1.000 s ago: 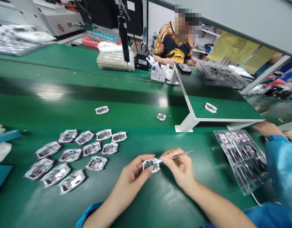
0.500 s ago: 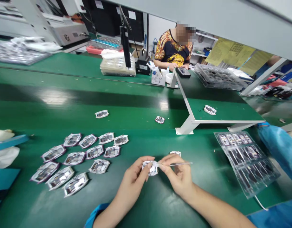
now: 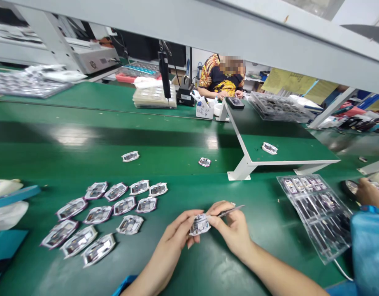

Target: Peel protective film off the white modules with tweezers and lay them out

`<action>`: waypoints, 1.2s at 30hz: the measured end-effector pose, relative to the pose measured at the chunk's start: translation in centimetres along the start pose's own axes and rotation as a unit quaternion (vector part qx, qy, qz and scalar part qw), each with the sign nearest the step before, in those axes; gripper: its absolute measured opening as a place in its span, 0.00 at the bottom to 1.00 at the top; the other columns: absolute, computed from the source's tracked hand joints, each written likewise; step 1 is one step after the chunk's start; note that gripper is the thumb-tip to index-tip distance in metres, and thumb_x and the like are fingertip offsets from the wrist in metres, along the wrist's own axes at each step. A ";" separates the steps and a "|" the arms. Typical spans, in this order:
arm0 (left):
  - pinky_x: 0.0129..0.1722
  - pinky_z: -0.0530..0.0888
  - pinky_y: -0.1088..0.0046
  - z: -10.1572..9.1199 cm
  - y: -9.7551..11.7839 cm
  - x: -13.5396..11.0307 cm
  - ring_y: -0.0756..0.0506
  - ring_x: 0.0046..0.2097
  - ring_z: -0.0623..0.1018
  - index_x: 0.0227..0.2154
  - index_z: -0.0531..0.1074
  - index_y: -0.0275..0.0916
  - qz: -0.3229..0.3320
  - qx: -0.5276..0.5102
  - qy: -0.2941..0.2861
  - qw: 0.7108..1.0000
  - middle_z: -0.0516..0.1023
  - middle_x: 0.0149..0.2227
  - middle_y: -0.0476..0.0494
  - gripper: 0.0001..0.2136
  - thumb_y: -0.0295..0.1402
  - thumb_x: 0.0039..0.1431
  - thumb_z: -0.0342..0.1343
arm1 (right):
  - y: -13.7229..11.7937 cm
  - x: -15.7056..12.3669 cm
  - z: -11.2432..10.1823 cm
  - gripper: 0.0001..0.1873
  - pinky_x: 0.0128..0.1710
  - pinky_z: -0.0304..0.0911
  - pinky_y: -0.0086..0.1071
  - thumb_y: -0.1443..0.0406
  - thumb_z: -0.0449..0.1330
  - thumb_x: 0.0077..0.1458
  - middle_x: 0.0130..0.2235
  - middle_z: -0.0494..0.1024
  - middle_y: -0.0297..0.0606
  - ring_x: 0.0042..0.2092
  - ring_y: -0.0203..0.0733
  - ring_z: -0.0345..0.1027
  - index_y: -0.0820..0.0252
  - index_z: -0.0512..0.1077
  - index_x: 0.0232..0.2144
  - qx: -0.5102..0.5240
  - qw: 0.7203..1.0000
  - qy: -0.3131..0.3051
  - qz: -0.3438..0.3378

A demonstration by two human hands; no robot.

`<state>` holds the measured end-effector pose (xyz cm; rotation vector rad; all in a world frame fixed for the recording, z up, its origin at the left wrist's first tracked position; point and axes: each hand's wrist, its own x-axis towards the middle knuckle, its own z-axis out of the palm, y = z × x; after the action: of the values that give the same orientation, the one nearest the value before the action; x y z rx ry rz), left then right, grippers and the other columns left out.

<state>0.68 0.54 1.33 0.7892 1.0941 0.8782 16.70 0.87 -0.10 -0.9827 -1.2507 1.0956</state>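
Note:
Between the thumb and fingers of my left hand (image 3: 180,232) is a small white device housing (image 3: 200,224) with electronic parts inside. My right hand (image 3: 231,228) is closed on thin metal tweezers (image 3: 231,210), which slant up to the right. The right fingertips touch the housing's right edge; what they pinch there is too small to make out. To the left, several similar housings (image 3: 98,214) lie in loose rows on the green bench (image 3: 164,263).
A clear compartment tray (image 3: 312,218) with parts lies at right, near a co-worker's hand (image 3: 366,193) and blue sleeve. A white-legged raised shelf (image 3: 288,144) carries one housing. An electric screwdriver (image 3: 164,74) hangs at the back. Another person (image 3: 223,82) sits opposite.
My hands have turned the housing a little, tilting it, and the tweezers now slant upward. At right, the co-worker's hand has come into view beside the tray. The whole view has shifted slightly.

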 end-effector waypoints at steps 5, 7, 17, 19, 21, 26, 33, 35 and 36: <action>0.27 0.63 0.73 -0.3 -0.4 0.3 0.49 0.27 0.67 0.41 0.74 0.35 0.006 0.042 -0.009 0.999 0.72 0.23 0.50 0.18 0.44 0.56 0.57 | 0.2 0.1 -0.2 0.07 0.34 0.66 0.33 0.61 0.66 0.53 0.29 0.78 0.35 0.32 0.41 0.71 0.58 0.74 0.28 0.004 0.999 -0.008 0.053; 0.27 0.63 0.73 -0.5 -0.5 0.4 0.48 0.27 0.67 0.42 0.73 0.35 0.015 0.057 -0.009 0.998 0.72 0.23 0.50 0.18 0.45 0.56 0.55 | 0.4 0.2 -0.3 0.09 0.33 0.64 0.32 0.59 0.66 0.52 0.28 0.77 0.34 0.30 0.39 0.70 0.58 0.74 0.28 0.013 0.996 0.008 0.085; 0.28 0.65 0.72 -0.5 -0.9 0.4 0.47 0.26 0.68 0.42 0.72 0.35 0.046 0.132 -0.036 0.990 0.73 0.24 0.49 0.17 0.42 0.55 0.53 | 0.6 0.2 -0.3 0.08 0.34 0.63 0.30 0.61 0.67 0.51 0.27 0.77 0.33 0.31 0.38 0.69 0.58 0.74 0.28 0.010 0.994 0.034 0.102; 0.28 0.65 0.72 -0.5 -0.9 0.4 0.47 0.26 0.68 0.42 0.72 0.35 0.048 0.141 -0.039 0.988 0.73 0.24 0.49 0.17 0.42 0.55 0.53 | 0.6 0.2 -0.3 0.07 0.34 0.63 0.30 0.61 0.67 0.51 0.27 0.77 0.33 0.31 0.38 0.69 0.58 0.74 0.28 0.013 0.994 0.033 0.104; 0.28 0.65 0.72 -0.5 -0.7 0.4 0.47 0.27 0.68 0.42 0.72 0.35 0.048 0.146 -0.040 0.987 0.73 0.24 0.49 0.17 0.42 0.55 0.53 | 0.6 0.2 -0.4 0.07 0.34 0.63 0.30 0.62 0.67 0.50 0.27 0.77 0.33 0.31 0.38 0.69 0.58 0.74 0.28 0.020 0.994 0.034 0.106; 0.28 0.65 0.73 -0.4 -0.2 0.3 0.47 0.27 0.69 0.44 0.71 0.35 0.039 0.147 -0.049 0.987 0.74 0.25 0.49 0.19 0.41 0.53 0.54 | 0.8 0.1 -0.3 0.07 0.35 0.65 0.29 0.62 0.68 0.50 0.28 0.79 0.33 0.32 0.38 0.71 0.58 0.75 0.28 0.057 0.992 0.039 0.101; 0.28 0.66 0.74 -0.4 0.2 0.1 0.48 0.27 0.69 0.43 0.71 0.36 0.034 0.128 -0.061 0.989 0.73 0.25 0.49 0.18 0.40 0.51 0.56 | 0.8 0.1 -0.1 0.06 0.36 0.67 0.28 0.63 0.70 0.50 0.31 0.82 0.32 0.34 0.37 0.74 0.56 0.76 0.29 0.110 0.990 0.035 0.079; 0.28 0.66 0.74 -0.4 0.3 0.1 0.48 0.27 0.69 0.43 0.71 0.36 0.032 0.126 -0.060 0.990 0.73 0.24 0.50 0.18 0.40 0.51 0.56 | 0.7 0.1 -0.1 0.05 0.36 0.67 0.28 0.64 0.70 0.50 0.31 0.82 0.32 0.34 0.37 0.75 0.56 0.76 0.29 0.115 0.990 0.030 0.072; 0.27 0.66 0.74 -0.4 0.3 0.1 0.48 0.27 0.69 0.43 0.71 0.36 0.030 0.126 -0.058 0.990 0.73 0.24 0.50 0.18 0.40 0.51 0.56 | 0.7 0.1 -0.1 0.05 0.37 0.67 0.28 0.64 0.70 0.50 0.31 0.82 0.32 0.35 0.37 0.75 0.55 0.77 0.29 0.115 0.991 0.027 0.068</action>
<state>0.23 0.77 1.43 1.0741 1.0950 0.7433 16.76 1.08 -0.74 -0.9244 -1.0002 1.2804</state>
